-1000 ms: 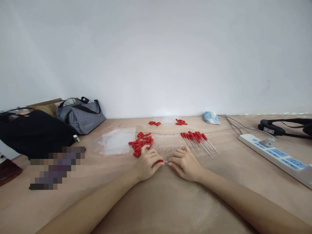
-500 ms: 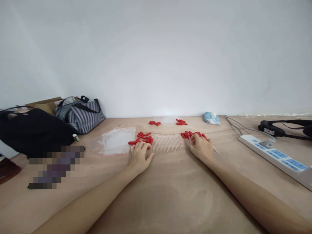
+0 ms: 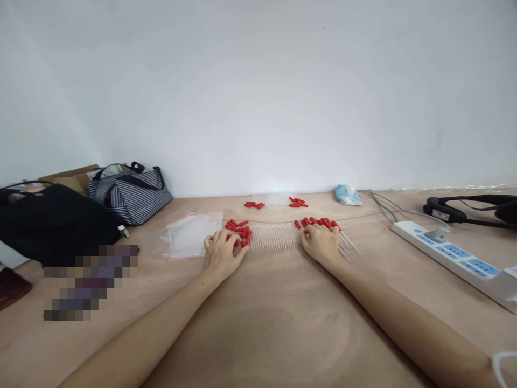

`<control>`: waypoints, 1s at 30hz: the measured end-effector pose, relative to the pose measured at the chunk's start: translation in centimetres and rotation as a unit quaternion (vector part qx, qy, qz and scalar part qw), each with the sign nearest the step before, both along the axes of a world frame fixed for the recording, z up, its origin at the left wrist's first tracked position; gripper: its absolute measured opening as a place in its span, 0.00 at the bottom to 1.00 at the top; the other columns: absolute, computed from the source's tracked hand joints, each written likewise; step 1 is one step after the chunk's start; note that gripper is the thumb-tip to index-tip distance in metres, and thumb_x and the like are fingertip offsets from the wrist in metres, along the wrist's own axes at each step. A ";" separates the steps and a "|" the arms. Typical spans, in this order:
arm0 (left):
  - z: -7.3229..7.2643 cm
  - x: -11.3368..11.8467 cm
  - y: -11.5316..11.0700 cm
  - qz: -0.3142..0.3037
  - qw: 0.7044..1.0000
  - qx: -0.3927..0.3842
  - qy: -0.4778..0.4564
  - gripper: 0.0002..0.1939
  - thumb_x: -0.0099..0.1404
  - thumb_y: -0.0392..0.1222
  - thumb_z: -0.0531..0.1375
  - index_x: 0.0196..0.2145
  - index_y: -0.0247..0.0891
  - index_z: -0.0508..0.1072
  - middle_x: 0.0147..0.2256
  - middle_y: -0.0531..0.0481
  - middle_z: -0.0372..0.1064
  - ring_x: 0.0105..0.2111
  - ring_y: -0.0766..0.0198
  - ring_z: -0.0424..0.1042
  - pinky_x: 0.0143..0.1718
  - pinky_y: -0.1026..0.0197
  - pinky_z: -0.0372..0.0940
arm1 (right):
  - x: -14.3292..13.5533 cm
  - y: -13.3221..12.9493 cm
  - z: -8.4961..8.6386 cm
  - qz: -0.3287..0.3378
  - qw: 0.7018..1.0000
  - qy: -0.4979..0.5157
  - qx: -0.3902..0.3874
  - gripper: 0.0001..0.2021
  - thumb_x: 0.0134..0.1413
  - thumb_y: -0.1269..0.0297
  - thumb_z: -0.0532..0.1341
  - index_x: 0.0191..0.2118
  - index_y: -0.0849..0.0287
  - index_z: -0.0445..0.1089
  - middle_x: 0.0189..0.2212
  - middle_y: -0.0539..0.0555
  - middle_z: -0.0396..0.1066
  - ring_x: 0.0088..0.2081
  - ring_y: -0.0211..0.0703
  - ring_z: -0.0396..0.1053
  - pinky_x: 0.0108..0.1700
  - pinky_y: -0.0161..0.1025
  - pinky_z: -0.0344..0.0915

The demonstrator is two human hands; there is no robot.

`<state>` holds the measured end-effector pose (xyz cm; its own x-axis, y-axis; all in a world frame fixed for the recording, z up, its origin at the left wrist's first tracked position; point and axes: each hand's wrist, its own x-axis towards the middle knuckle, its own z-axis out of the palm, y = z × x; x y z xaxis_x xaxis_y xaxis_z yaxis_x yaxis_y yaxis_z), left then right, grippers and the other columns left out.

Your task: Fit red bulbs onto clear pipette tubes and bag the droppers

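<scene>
My left hand [image 3: 221,252] rests at the near side of a loose pile of red rubber bulbs [image 3: 244,233], fingers bent and thumb apart, with no bulb visibly held. My right hand [image 3: 322,243] lies over a fan of thin clear tubes tipped with red bulbs, like droppers [image 3: 350,246]. Its fingers are curled and slightly apart, and the fingertips are partly hidden. Between both hands lies a row of bare clear tubes [image 3: 274,237], side by side, with the right fingertips close to its right end.
Clear plastic bags [image 3: 189,235] lie left of the bulbs. Further back are more tubes and red bulbs [image 3: 298,202] by the wall. A blue mask [image 3: 348,195], a power strip [image 3: 448,253] and black headgear [image 3: 448,210] sit right; a striped bag [image 3: 139,196] and black bag [image 3: 56,223] left.
My right hand has shifted left toward the bare tubes, uncovering more of the droppers on its right. My left hand has drawn back slightly left from the bulbs.
</scene>
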<state>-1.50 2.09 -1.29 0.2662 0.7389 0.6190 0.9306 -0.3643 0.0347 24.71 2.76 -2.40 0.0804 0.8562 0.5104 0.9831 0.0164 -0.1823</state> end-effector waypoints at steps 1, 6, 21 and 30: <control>0.0 0.0 0.1 -0.001 1.000 0.005 0.003 0.09 0.54 0.48 0.60 0.28 0.40 0.69 0.35 0.46 0.65 0.38 0.54 0.61 0.41 0.49 0.50 | -0.4 0.0 0.2 0.001 1.000 0.001 -0.013 0.14 0.53 0.61 0.49 0.27 0.58 0.69 0.30 0.57 0.72 0.35 0.48 0.65 0.40 0.47 0.46; 0.2 0.3 0.2 0.009 1.000 0.020 0.009 0.08 0.55 0.45 0.59 0.24 0.39 0.70 0.34 0.46 0.65 0.37 0.54 0.62 0.40 0.49 0.50 | -1.9 0.8 1.1 -0.021 0.995 0.002 -0.093 0.16 0.51 0.60 0.49 0.25 0.60 0.71 0.28 0.61 0.72 0.34 0.51 0.67 0.38 0.48 0.47; 0.7 1.4 -2.7 -0.258 0.960 -0.100 -0.049 0.04 0.56 0.38 0.56 0.29 0.38 0.70 0.32 0.49 0.64 0.35 0.61 0.63 0.38 0.56 0.57 | -2.1 2.2 1.5 -0.068 0.985 0.060 -0.149 0.16 0.50 0.58 0.51 0.24 0.61 0.71 0.27 0.60 0.72 0.34 0.51 0.68 0.40 0.47 0.50; 0.8 1.5 -2.9 -0.274 0.950 -0.144 -0.039 0.08 0.56 0.40 0.57 0.35 0.36 0.69 0.34 0.47 0.65 0.35 0.59 0.64 0.39 0.55 0.59 | -1.1 -2.4 0.6 0.295 0.949 0.100 -0.050 0.10 0.50 0.61 0.57 0.24 0.58 0.68 0.20 0.50 0.66 0.29 0.39 0.62 0.34 0.36 0.54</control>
